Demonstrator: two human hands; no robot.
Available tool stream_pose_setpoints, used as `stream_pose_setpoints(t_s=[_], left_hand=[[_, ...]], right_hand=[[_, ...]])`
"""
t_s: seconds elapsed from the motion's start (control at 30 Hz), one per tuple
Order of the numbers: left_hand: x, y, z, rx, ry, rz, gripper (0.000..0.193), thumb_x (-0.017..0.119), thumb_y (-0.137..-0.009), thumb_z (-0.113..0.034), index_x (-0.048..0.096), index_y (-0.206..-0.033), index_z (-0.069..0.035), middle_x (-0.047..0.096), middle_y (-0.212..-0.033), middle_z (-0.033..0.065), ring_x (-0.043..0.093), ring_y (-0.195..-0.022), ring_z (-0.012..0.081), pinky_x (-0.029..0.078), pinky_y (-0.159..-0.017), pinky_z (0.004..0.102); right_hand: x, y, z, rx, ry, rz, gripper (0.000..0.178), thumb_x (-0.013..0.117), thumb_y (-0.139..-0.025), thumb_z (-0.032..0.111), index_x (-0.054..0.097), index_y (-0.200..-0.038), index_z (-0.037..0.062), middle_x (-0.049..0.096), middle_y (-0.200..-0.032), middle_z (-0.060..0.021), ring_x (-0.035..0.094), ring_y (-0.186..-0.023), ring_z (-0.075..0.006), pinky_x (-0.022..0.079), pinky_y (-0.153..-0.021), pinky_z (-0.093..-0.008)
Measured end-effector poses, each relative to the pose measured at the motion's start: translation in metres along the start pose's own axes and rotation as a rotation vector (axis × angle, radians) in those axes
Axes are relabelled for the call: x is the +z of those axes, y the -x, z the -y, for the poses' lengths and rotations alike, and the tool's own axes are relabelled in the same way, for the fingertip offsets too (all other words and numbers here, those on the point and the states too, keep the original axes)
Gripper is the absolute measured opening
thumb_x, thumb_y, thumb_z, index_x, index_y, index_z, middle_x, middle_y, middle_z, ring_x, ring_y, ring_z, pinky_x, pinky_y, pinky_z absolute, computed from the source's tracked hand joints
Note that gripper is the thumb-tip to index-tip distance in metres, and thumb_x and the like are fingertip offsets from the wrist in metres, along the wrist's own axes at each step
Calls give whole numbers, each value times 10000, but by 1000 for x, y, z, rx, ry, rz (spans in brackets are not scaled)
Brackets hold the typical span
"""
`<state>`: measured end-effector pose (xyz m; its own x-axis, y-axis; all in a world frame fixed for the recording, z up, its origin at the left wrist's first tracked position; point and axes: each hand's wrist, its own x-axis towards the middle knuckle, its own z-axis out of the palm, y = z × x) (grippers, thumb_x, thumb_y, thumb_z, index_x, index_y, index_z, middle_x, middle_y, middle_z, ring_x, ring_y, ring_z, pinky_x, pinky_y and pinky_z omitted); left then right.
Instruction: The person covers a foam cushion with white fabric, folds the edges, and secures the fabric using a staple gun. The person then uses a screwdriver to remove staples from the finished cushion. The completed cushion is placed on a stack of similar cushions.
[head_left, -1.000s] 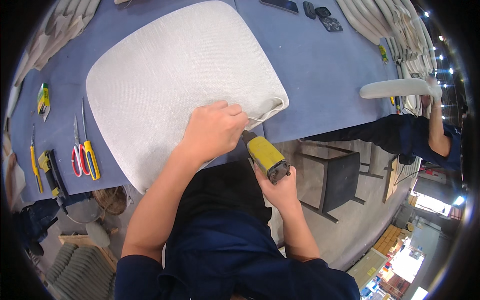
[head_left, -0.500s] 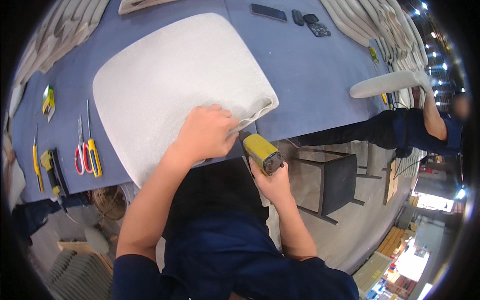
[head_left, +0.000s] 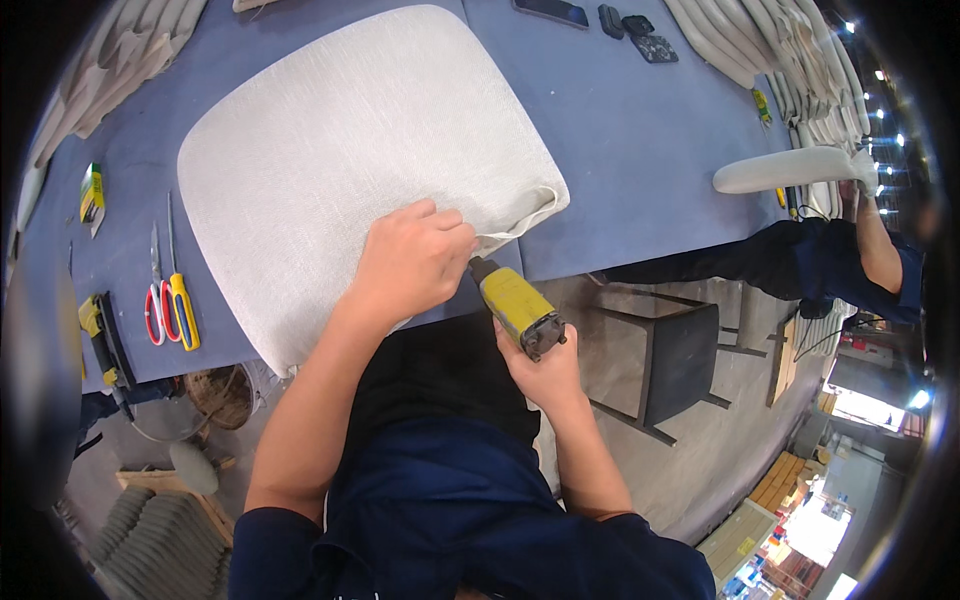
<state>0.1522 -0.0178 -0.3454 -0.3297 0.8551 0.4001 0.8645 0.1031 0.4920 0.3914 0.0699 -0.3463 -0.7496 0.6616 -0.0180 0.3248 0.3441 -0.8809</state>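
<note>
A pale, cloth-covered seat cushion (head_left: pixel 350 150) lies at a slant on the blue-grey table, its near corner towards me. My left hand (head_left: pixel 415 255) is closed on the cushion's near edge, fingers bunched around the cloth; the fingertips are partly hidden. Right of it, a loose fold of fabric (head_left: pixel 520 220) stands up along the edge. My right hand (head_left: pixel 545 370) grips a yellow-and-black staple gun (head_left: pixel 518 308) from below. The tool's dark nose points at the cushion edge beside my left hand; I cannot tell whether it touches.
Scissors (head_left: pixel 158 310), a screwdriver (head_left: pixel 184 310), another yellow-and-black tool (head_left: pixel 105 340) and a small box (head_left: pixel 92 200) lie at left. A phone (head_left: pixel 552 12) is at the far edge. Stacked covers (head_left: pixel 720 45) flank the table. Another person (head_left: pixel 870 250) holds a cushion at right, beyond a black-seated frame (head_left: pixel 680 360).
The cushion and table sit slightly higher in view. The staple gun has shifted slightly left and down. Both hands keep their holds. A dark blur has appeared at the left edge.
</note>
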Motion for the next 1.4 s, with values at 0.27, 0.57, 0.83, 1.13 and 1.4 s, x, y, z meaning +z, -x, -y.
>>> stream_pose_setpoints(t_s=[0.27,0.57,0.83,1.13,1.4], left_hand=[[12,-3,2,22,-25,28,246,826,-955,-211,669,-792,-112,654,-810,32,643,-779,282,538,-659,443],[-24,-5,-9,67,-39,107,226,829,-954,-204,676,-828,-96,641,-817,64,666,-808,294,540,-674,451],[-15,2,-6,1,-13,21,263,823,-990,-234,662,-835,-96,623,-821,53,637,-798,291,541,-681,445],[-9,6,-5,14,-89,13,176,800,-972,-216,674,-870,-145,617,-855,1,640,-816,237,567,-640,396],[-2,4,-4,15,-125,45,175,803,-961,-191,673,-862,-128,620,-851,14,649,-830,250,572,-655,404]], right_hand=[[-3,-8,-2,-43,140,86,268,851,-936,67,790,-1176,-35,830,-981,-227,806,-901,-470,645,-796,-448],[-8,1,16,52,21,64,257,798,-1031,78,796,-1252,-54,875,-1092,-147,846,-979,-217,639,-899,-375],[-1,7,11,53,-20,56,304,870,-917,58,776,-1196,-21,842,-997,-204,838,-921,-402,649,-814,-436],[-2,5,7,-8,74,115,397,880,-879,40,754,-1251,-19,828,-1015,-211,809,-934,-451,646,-810,-464],[6,-6,18,64,55,115,309,839,-920,66,772,-1206,-31,823,-1038,-257,794,-987,-481,637,-838,-491]])
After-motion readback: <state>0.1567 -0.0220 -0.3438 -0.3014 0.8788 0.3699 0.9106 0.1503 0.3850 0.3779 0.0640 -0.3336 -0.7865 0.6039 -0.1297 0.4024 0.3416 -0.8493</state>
